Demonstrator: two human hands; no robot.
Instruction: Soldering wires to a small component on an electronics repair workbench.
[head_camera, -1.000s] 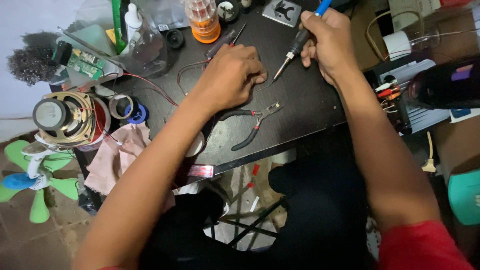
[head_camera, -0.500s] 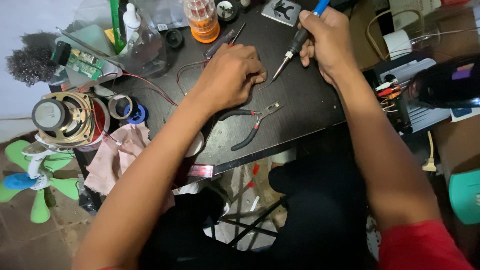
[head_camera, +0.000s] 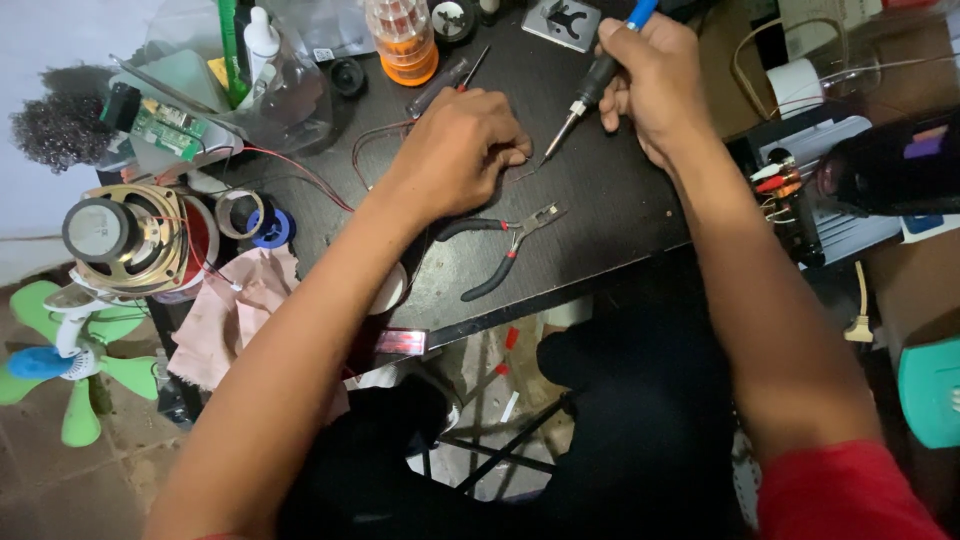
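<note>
Soldering at upper centre of frame: right hand (head_camera: 655, 85) grips soldering iron (head_camera: 590, 85) pen-style, tip angled down-left. Left hand (head_camera: 460, 150), fingers closed, pinches thin wire (head_camera: 375, 140) on black table (head_camera: 600, 210). Advice: keep wire pinned, tip steady on joint. Pliers (head_camera: 500, 250) lie below, untouched.

On the dark counter (head_camera: 620, 210) a pair of pliers (head_camera: 500, 245) with black and red handles lies near the front edge. At the back stands an orange-based clear bottle (head_camera: 402, 40), with a small black round cap (head_camera: 347, 76) to its left and a white dropper bottle (head_camera: 262, 35) inside clear plastic. A green circuit board (head_camera: 165, 127) rests at the far left, beside a dark scouring pad (head_camera: 62, 128). A bare loudspeaker (head_camera: 125, 235) sits off the left end, next to a roll of tape (head_camera: 240, 213) and a pink cloth (head_camera: 240, 310). A green and blue fan (head_camera: 55, 365) lies on the floor
</note>
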